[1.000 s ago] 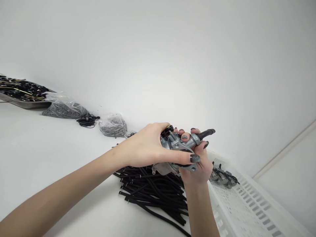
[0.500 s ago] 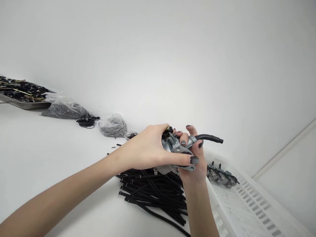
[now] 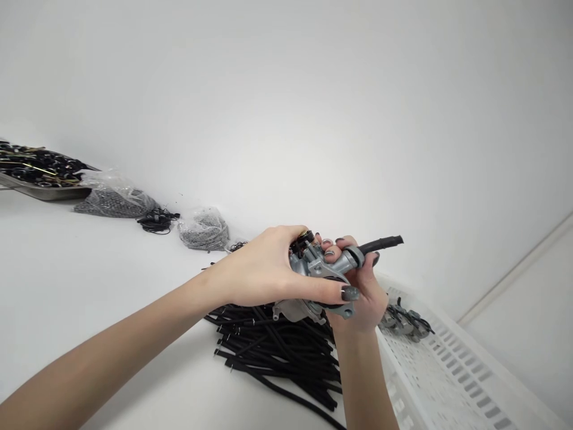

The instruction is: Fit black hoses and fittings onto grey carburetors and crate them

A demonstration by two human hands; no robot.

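Note:
A silver metal carburetor [image 3: 320, 266] is held up above the table, its length slanting up to the right. My left hand [image 3: 257, 272] wraps round the body, thumb stretched along the near flange and fingers hidden behind. At the upper right end sits the carburetor's round grey cap [image 3: 357, 255], from which a black rubber tube [image 3: 381, 244] sticks out. My right hand [image 3: 364, 298] grips this cap from below and behind, with the thumb on the near side and fingertips beyond it. Part of the palm is hidden by the carburetor.
Many black hoses [image 3: 282, 358] lie in a pile beneath my hands. To the right, a white slotted basket [image 3: 452, 364] contains several carburetors [image 3: 405, 321]. Bags of small parts [image 3: 203, 230], black rings [image 3: 157, 220] and a metal tray [image 3: 58, 192] of parts line the wall.
My right hand's fingers have turned and closed in round the cap. The black tube has swung from a downward bend to a straighter, upward slant. The left hand holds almost still.

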